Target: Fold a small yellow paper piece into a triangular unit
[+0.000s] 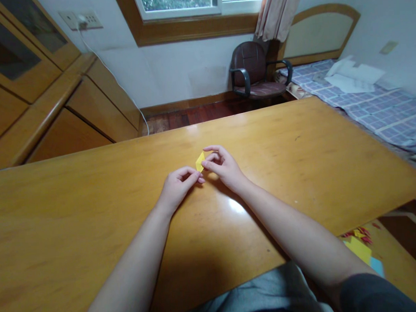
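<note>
A small folded yellow paper piece (199, 161) stands just above the wooden table (94, 210), near its middle. My right hand (222, 167) pinches the paper's right edge between thumb and forefinger. My left hand (178, 186) lies beside it on the table with fingers curled, its fingertips touching the right hand's thumb just below the paper. I cannot tell whether the left fingers grip the paper.
A brown office chair (254, 70) stands beyond the table under the window. A bed with a checked cover (380, 106) and white papers runs along the right. Wooden cabinets (56, 106) line the left wall. Coloured paper sheets and scraps (361, 244) lie at lower right.
</note>
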`<state>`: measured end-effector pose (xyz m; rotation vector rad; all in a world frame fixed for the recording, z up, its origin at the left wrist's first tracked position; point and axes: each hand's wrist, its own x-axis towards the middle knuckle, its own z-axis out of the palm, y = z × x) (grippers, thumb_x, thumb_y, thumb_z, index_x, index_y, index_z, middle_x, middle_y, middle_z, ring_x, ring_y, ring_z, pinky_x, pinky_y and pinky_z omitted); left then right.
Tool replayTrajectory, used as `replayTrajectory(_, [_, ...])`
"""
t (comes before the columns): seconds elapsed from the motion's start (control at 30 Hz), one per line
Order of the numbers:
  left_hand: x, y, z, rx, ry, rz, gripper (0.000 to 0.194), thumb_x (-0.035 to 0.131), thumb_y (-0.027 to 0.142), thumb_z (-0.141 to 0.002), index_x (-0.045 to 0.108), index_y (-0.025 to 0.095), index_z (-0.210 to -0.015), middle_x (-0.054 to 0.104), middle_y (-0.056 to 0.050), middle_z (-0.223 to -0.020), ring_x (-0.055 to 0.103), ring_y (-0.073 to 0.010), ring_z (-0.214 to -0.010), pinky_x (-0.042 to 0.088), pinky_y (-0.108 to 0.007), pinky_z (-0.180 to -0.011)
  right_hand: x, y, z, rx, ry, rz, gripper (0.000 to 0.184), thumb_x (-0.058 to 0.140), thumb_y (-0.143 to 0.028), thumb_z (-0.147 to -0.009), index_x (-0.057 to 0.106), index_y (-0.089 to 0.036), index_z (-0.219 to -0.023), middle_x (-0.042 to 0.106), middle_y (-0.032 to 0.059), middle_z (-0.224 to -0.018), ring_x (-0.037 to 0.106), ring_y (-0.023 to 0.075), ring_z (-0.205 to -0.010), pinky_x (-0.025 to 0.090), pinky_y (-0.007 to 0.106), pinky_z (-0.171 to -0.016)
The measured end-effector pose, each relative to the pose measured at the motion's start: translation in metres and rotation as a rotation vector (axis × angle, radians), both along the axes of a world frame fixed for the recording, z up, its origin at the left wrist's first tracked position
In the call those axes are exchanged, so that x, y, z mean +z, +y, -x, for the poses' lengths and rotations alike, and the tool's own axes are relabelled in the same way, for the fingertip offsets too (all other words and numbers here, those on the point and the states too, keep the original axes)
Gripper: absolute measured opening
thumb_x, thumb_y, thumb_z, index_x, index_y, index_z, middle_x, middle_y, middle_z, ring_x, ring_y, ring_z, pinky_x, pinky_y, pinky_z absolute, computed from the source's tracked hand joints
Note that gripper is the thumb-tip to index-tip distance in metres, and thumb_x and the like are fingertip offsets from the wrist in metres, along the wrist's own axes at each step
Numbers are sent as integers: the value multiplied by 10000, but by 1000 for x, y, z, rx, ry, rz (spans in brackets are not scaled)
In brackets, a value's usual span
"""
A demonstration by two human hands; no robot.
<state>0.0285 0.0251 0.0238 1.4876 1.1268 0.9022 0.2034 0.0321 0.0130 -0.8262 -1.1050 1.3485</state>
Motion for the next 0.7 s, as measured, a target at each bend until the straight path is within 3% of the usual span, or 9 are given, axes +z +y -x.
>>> replayTrajectory(0.7, [1, -1, 0, -2, -16, 2, 247, 699, 414, -798, 705, 172, -747, 751, -56, -729, 692, -192, -679, 537, -319, -726, 4, -4, 4, -55, -18, -68, 363, 688, -347, -822, 497, -246, -1113, 581, -65, -721, 574, 127, -700, 468, 294, -741])
